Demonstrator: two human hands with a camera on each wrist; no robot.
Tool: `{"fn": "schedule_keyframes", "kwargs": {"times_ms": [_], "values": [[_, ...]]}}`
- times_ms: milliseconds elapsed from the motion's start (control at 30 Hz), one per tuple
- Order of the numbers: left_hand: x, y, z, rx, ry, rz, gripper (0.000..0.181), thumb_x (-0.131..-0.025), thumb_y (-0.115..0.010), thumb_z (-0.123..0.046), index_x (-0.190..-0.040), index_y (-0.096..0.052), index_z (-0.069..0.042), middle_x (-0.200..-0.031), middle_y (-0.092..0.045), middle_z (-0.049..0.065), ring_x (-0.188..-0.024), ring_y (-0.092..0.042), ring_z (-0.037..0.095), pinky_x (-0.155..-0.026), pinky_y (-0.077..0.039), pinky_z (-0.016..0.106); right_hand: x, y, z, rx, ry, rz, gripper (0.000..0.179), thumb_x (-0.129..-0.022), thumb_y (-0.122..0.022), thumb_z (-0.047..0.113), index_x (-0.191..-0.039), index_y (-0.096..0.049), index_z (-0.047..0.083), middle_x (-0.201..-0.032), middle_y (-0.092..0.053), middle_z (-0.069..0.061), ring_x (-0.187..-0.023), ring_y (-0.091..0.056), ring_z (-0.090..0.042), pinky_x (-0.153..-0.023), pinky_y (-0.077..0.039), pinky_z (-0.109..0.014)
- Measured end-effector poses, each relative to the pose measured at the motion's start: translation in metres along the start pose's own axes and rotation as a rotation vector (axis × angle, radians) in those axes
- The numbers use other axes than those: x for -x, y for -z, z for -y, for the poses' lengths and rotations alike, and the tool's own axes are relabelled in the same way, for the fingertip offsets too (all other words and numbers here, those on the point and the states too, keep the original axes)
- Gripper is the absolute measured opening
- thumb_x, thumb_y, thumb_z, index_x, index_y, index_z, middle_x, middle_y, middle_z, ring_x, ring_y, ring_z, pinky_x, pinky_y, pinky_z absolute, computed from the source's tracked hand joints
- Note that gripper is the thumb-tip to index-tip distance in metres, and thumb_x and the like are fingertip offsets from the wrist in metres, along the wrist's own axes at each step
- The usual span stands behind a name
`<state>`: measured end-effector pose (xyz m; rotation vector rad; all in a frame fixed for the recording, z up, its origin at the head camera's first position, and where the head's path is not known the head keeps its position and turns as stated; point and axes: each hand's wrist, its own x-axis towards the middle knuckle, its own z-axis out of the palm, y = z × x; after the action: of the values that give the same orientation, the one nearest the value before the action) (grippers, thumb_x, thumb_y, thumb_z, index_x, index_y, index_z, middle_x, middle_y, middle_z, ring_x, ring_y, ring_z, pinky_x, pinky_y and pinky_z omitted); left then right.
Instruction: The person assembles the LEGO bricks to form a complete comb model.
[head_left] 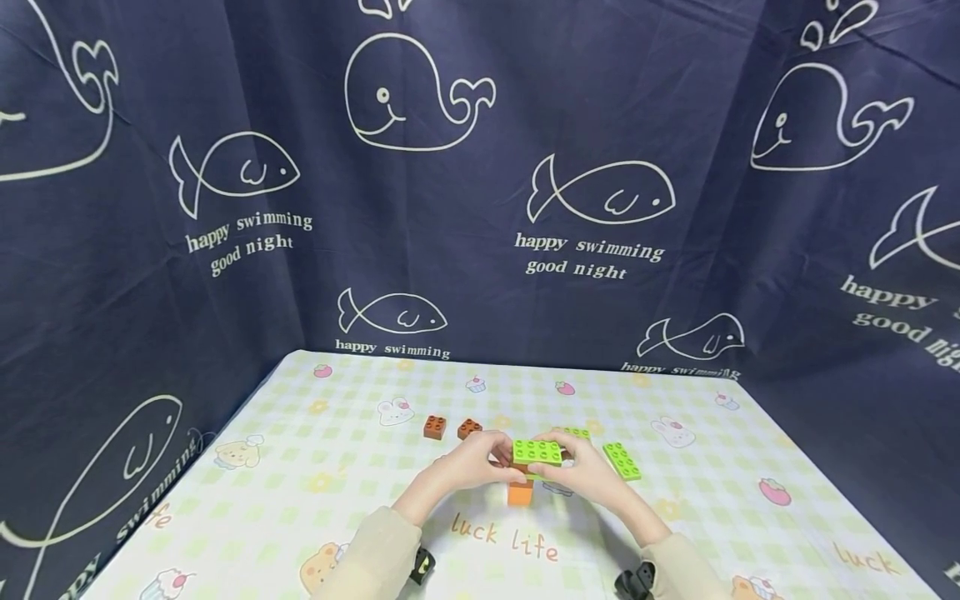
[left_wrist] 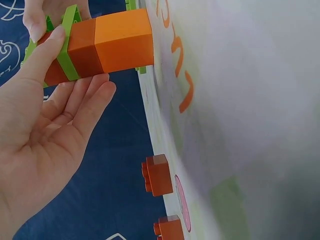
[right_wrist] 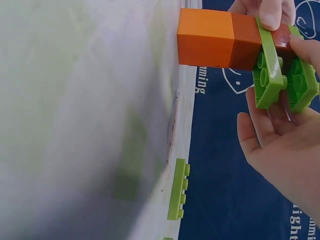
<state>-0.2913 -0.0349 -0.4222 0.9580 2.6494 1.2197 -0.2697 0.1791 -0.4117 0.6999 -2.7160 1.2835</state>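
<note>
Tower (left_wrist: 85, 47): lower centre of the head view, upright, its orange block (head_left: 521, 492) seemingly resting on the table (head_left: 360, 475).
Left hand (head_left: 476, 460): your thumb presses the near face, fingers behind; a pinch about tower-wide.
Right hand (head_left: 581, 467): your thumb on the upper brown block, fingers curving behind; pinching too.
Handling: likely light, stiff, hard to break; smooth sides may slip, joints may pop if you twist.
Hold: grip brown faces squarely; the top green plate (head_left: 537, 452) juts rightward, so pressing its overhang could lever it off.
Edges: far edge below the curtain (head_left: 495, 267), well beyond your hands; side edges slant toward the lower corners.
Room: more toward the lower frame; brown blocks (head_left: 434, 427) sit upper left, a loose green plate (head_left: 621, 461) near your right.
</note>
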Motion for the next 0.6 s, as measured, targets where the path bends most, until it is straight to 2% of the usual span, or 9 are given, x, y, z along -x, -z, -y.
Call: {"fn": "schedule_keyframes", "kwargs": {"times_ms": [133, 333, 600], "values": [[-0.0005, -0.0006, -0.0004, -0.001, 0.007, 0.004, 0.027, -0.079, -0.075, -0.033, -0.092, -0.063, -0.013, -0.086, -0.064, -0.008, -0.078, -0.057, -0.001, -0.072, -0.051, 0.015, 0.0008, -0.001, -0.0018, -0.019, -0.025, -0.004, 0.04, -0.081, -0.072, 0.037, -0.114, -0.063, 0.015, -0.111, -0.065, -0.001, -0.098, -0.056, -0.016, -0.084, -0.046, -0.03], [0.0, -0.0009, 0.0005, 0.009, 0.021, 0.027, 0.025, -0.079, -0.074, -0.034, -0.089, -0.061, -0.014, -0.084, -0.062, -0.009, -0.078, -0.056, -0.001, -0.074, -0.051, 0.016, 0.0022, -0.0018, -0.0041, -0.08, -0.077, 0.039, 0.042, -0.082, -0.072, 0.034, -0.117, -0.061, 0.014, -0.112, -0.063, -0.004, -0.095, -0.057, -0.017, -0.078, -0.047, -0.032], [-0.0012, 0.0057, -0.0014, 0.006, 0.001, 0.046, 0.024, -0.077, -0.077, -0.031, -0.086, -0.062, -0.015, -0.082, -0.063, -0.009, -0.077, -0.057, -0.001, -0.073, -0.051, 0.014, 0.0014, 0.0, -0.0024, -0.116, -0.055, 0.045, 0.039, -0.082, -0.072, 0.032, -0.116, -0.062, 0.016, -0.11, -0.063, -0.002, -0.097, -0.057, -0.017, -0.082, -0.046, -0.034]]}}
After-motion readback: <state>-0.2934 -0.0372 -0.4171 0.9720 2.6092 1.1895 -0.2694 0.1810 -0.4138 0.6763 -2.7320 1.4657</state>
